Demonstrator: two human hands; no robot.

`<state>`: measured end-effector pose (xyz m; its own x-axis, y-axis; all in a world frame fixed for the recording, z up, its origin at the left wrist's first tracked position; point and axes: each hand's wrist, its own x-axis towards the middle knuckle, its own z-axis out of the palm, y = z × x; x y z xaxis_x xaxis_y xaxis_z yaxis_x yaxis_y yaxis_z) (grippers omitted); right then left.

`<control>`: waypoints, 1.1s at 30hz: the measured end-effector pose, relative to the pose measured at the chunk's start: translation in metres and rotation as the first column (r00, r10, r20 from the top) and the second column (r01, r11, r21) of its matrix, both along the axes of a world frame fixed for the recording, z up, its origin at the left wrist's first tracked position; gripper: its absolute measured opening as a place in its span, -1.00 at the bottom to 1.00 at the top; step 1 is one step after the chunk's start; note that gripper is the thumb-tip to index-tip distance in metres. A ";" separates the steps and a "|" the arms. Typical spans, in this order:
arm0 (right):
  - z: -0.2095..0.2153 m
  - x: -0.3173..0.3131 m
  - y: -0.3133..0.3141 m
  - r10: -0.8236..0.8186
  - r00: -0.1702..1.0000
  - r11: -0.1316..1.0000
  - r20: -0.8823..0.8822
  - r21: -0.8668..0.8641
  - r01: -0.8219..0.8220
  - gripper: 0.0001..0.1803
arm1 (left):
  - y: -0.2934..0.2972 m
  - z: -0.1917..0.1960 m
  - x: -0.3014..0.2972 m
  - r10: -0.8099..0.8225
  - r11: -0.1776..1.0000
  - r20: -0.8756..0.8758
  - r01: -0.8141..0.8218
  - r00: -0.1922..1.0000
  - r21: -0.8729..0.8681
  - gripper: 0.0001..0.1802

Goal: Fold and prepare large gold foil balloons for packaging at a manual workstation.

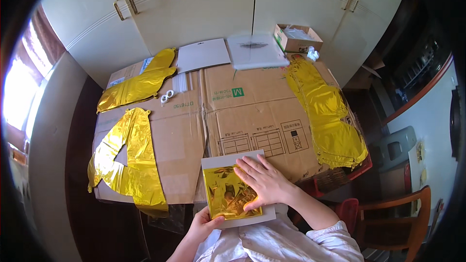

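A gold foil balloon, folded into a flat square [223,196], lies on a white card [218,161] at the table's front edge, by my lap. My left hand [204,225] grips the lower left edge of the folded foil and card, thumb on top. Flat across the foil's right side rests my right hand [267,182], its fingers stretched out. To the left on the cardboard lies an unfolded gold foil balloon shaped like a letter A [141,153]. Behind it sits another gold foil balloon [138,85]. A pile of flat gold foil balloons [330,116] covers the right side.
Flattened cardboard [177,145] covers the table. Two small white rolls [167,97] lie beside thin white sticks [179,83]. At the back are a white board [204,55], a clear plastic packet [259,57] and an open cardboard box [297,44]. A wooden chair [422,213] stands right.
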<state>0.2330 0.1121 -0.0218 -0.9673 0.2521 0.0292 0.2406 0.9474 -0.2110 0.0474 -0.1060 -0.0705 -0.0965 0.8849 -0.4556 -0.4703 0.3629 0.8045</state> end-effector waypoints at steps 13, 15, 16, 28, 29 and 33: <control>0.049 -0.025 0.051 -0.256 0.963 0.679 0.083 -0.694 0.241 -0.70 | -0.006 -0.014 0.006 -0.055 0.996 -0.284 0.074 0.957 0.054 -0.73; 0.044 -0.032 0.064 -0.224 0.964 0.604 0.140 -0.757 0.250 -0.70 | -0.007 -0.015 0.006 -0.061 0.997 -0.280 0.070 0.958 0.021 -0.73; 0.044 -0.035 0.068 -0.197 0.967 0.573 0.164 -0.781 0.249 -0.70 | -0.006 -0.014 0.007 -0.047 0.998 -0.242 0.058 0.969 0.038 -0.73; 0.019 -0.034 0.056 -0.242 0.969 0.707 -0.039 -0.691 0.148 -0.74 | -0.001 -0.019 0.014 0.078 0.997 0.155 -0.077 0.985 -0.012 -0.67; 0.016 -0.034 0.055 -0.263 0.963 0.689 -0.052 -0.709 0.150 -0.75 | -0.002 -0.020 0.014 0.082 0.996 0.168 -0.077 0.982 -0.032 -0.66; -0.003 -0.037 0.058 -0.344 0.935 0.521 -0.088 -0.847 0.111 -0.78 | 0.005 -0.003 0.013 0.067 0.993 0.160 -0.051 0.985 -0.105 -0.65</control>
